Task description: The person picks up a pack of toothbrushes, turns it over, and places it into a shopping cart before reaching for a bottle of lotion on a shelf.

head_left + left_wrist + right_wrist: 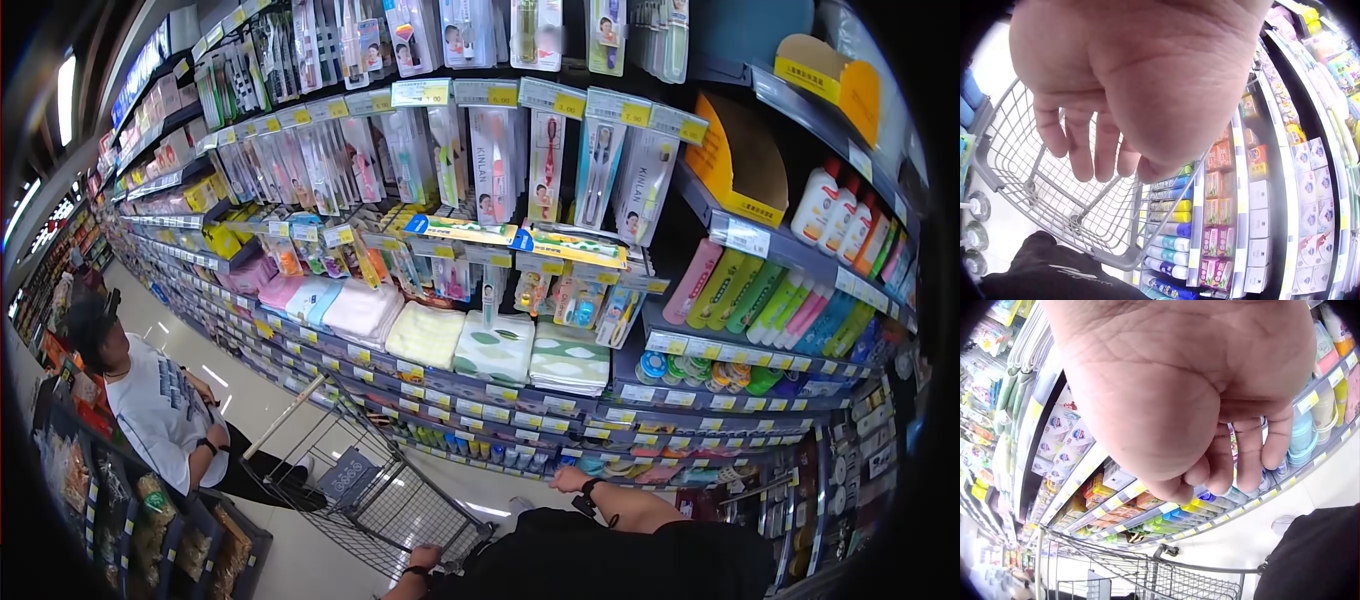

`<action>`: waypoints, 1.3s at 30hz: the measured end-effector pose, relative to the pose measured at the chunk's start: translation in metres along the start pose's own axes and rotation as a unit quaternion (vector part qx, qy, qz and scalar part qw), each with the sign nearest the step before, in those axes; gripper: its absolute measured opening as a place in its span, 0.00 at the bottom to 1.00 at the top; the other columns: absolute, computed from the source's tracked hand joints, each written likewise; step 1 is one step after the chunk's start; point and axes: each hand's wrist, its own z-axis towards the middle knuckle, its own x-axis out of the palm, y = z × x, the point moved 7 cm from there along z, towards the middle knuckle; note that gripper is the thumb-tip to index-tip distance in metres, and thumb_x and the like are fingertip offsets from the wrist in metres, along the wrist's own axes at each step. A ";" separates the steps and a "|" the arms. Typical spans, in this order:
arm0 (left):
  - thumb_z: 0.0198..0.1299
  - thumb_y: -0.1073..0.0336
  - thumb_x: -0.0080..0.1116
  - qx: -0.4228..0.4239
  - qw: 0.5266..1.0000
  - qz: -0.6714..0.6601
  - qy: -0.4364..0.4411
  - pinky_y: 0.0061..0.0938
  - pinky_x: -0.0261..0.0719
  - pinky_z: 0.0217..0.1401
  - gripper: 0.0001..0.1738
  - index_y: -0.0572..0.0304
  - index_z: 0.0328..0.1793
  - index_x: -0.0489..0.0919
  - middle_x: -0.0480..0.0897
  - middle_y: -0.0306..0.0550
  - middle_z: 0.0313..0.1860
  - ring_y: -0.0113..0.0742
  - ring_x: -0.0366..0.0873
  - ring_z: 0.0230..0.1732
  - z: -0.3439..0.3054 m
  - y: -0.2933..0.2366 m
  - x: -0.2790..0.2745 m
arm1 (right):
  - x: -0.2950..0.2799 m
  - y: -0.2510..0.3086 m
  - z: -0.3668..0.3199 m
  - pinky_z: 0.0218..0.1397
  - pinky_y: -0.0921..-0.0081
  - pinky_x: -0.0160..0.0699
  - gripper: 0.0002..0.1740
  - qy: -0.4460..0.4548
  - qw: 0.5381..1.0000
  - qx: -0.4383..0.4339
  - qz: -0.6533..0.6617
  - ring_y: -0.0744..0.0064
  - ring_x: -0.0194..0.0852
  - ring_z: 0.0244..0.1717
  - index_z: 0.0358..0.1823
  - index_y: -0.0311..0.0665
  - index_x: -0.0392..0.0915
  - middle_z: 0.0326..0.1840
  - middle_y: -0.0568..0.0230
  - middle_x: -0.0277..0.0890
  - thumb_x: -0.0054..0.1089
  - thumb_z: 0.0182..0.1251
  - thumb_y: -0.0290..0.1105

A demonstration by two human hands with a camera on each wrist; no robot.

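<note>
Both left fingers [1080, 150] and right fingers [1248, 456] hang loose — grasping nothing (the left near a cart [358, 480]).

Black clothing [620, 555], white marking [1075, 273], dark wrist straps [584, 502]

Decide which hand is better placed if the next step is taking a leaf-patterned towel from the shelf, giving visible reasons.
Probably the right hand: in the head view it is nearer the leaf-patterned towels, and it holds nothing. The left hand looks empty too, but is farther off, by the shopping cart.
</note>
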 end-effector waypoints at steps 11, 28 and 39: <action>0.60 0.57 0.59 0.125 0.991 -0.039 0.004 0.26 0.77 0.32 0.15 0.63 0.41 0.83 0.84 0.41 0.32 0.30 0.82 0.31 0.022 -0.058 0.013 | 0.020 -0.002 -0.038 0.31 0.64 0.76 0.22 0.031 0.998 0.053 0.029 0.64 0.78 0.22 0.22 0.38 0.83 0.20 0.62 0.80 0.60 0.57 0.51; 0.57 0.60 0.62 0.039 0.997 -0.054 0.043 0.28 0.80 0.30 0.12 0.63 0.36 0.85 0.85 0.42 0.28 0.31 0.84 0.29 -0.004 -0.015 -0.004 | 0.033 0.008 -0.040 0.36 0.65 0.78 0.21 0.001 0.999 0.042 0.020 0.61 0.81 0.26 0.24 0.37 0.84 0.23 0.59 0.82 0.57 0.56 0.48; 0.58 0.57 0.62 0.084 0.996 0.024 0.018 0.25 0.77 0.27 0.14 0.61 0.39 0.86 0.85 0.41 0.28 0.29 0.81 0.27 0.008 -0.020 0.005 | 0.028 0.023 -0.045 0.35 0.63 0.77 0.19 0.014 0.996 0.070 0.050 0.61 0.80 0.26 0.23 0.36 0.84 0.23 0.59 0.83 0.58 0.55 0.46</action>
